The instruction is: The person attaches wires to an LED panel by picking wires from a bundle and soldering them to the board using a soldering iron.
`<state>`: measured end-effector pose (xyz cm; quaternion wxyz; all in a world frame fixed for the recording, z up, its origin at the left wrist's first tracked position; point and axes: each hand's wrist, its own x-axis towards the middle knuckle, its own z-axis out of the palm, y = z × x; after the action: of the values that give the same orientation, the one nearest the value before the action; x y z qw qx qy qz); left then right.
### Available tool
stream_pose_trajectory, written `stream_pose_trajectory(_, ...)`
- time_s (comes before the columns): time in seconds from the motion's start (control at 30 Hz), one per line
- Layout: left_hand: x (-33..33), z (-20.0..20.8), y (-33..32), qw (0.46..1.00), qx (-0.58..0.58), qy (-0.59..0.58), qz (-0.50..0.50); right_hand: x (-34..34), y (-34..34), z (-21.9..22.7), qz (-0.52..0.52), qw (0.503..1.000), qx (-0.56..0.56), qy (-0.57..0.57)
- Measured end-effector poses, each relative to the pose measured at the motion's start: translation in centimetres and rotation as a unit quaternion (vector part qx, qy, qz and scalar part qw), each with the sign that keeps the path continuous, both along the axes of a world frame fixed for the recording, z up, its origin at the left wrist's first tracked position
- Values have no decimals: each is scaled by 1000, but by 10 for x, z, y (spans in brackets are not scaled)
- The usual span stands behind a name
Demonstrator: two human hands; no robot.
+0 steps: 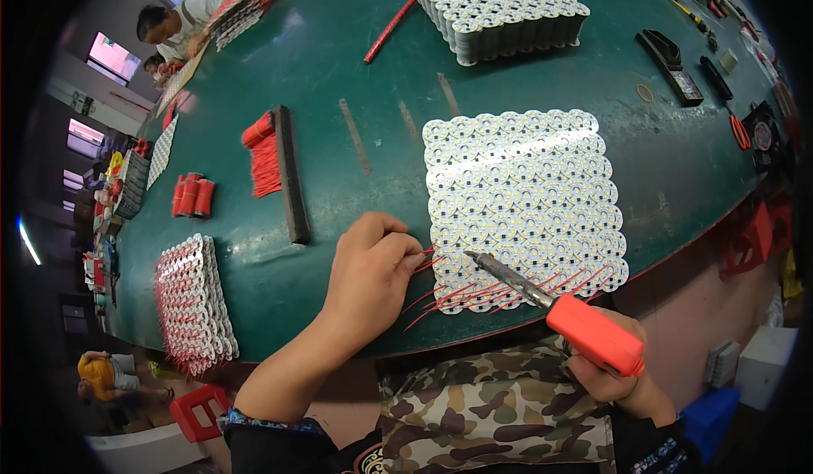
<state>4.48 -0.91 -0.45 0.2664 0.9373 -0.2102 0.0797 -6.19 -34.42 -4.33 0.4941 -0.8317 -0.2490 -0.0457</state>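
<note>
Left hand pinching red wire at panel of round boards, left edge; right hand gripping soldering iron, tip just right of wire.

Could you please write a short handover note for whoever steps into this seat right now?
Left hand: pinches a thin red wire at the left edge of the panel of round white LED boards.
Right hand: grips the orange-handled soldering iron, its tip over the panel's near rows.
Done: red wires already stick out of the boards along the near edge.
Left: the rows farther away show no wires; a bundle of red wires lies on the green table to the left.
</note>
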Motion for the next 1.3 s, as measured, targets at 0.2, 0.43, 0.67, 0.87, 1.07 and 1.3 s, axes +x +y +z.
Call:
stream_pose_trajectory(0.2,4,4,-3,999,34,27,-16,-2,-4,1,3,1000,8,-3)
stream_pose_trajectory(0.43,10,10,-11,989,137,2,-56,-9,-5,-3,-31,999,14,-6)
stream_pose_trajectory(0.67,11,11,7,996,81,41,-13,-9,-10,6,-35,999,-3,9)
stream_pose_trajectory(0.87,11,18,18,998,12,60,31,-18,-13,-5,-63,998,-1,4)
stream_pose_trajectory(1.07,8,20,21,996,49,75,5,-20,-14,-5,-59,998,16,29)
stream_pose_trajectory(1.3,9,14,26,982,136,28,-125,-20,-16,-5,-46,999,-6,-6)
